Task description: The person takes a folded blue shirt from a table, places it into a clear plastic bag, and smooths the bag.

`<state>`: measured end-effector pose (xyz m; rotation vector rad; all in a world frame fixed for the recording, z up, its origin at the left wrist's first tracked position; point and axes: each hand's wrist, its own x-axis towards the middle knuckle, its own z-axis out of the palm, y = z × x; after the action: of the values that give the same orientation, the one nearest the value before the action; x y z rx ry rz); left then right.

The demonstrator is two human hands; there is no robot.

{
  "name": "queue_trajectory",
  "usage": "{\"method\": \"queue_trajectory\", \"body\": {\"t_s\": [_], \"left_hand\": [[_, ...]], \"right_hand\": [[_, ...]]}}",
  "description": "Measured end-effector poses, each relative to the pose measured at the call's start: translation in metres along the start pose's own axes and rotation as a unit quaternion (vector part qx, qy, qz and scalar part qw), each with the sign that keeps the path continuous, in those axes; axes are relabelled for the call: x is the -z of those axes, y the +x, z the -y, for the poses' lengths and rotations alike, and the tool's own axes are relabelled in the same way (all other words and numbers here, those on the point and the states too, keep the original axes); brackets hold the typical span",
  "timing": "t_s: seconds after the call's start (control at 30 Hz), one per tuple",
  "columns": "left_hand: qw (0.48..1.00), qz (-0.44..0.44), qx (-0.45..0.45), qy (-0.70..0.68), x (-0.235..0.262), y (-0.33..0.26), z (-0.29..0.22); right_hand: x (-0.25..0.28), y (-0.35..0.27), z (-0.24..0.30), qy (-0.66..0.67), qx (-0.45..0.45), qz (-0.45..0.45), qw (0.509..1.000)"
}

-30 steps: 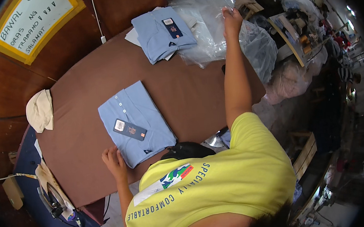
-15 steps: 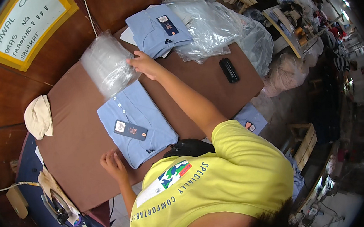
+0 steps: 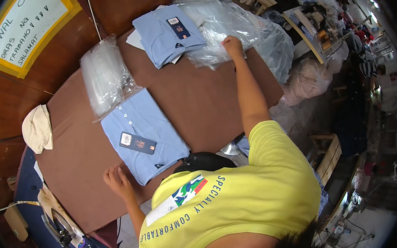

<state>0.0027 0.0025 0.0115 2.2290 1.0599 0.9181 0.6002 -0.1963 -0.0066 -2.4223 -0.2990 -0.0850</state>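
Observation:
A folded light-blue shirt with white buttons and a dark hang tag lies before me on the brown-covered table. Left of its lower end, my left hand rests open, fingers apart, holding nothing. My right hand reaches to the near edge of a loose heap of clear plastic bags. Its fingers are curled closed against the plastic; what is between them is hidden. More clear bags lie just beyond the shirt. Several folded light-blue garments with a hang tag are stacked at the back.
A cream cloth sits at the table's left edge. An iron stands on a dark-blue surface at the lower left. A sign with a yellow border hangs on the wooden wall. Wooden stools and bagged goods stand beyond the table's right side.
My right hand has left the bags beyond the shirt and swung right to the other bag heap. Those first bags now lie flatter. My forearm covers where a black case was.

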Motion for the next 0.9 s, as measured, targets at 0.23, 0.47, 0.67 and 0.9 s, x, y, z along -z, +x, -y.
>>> {"method": "queue_trajectory", "body": {"t_s": [0.23,0.47,0.67,0.9], "left_hand": [[0.998,0.009,-0.070,0.007,-0.014,0.019,-0.015],[0.985,0.024,-0.156,-0.071,-0.041,0.058,-0.080],[0.933,0.175,-0.296,-0.107,-0.029,0.106,-0.139],[0.891,0.096,0.124,-0.427,0.000,0.078,-0.062]], "right_hand": [[0.052,-0.030,0.059,0.073,0.132,-0.161,0.975],[0.092,-0.171,0.165,0.349,0.198,0.381,0.833],[0.103,-0.206,0.222,0.380,0.221,0.693,0.572],[-0.052,-0.160,0.245,0.328,0.049,0.471,0.817]]}}
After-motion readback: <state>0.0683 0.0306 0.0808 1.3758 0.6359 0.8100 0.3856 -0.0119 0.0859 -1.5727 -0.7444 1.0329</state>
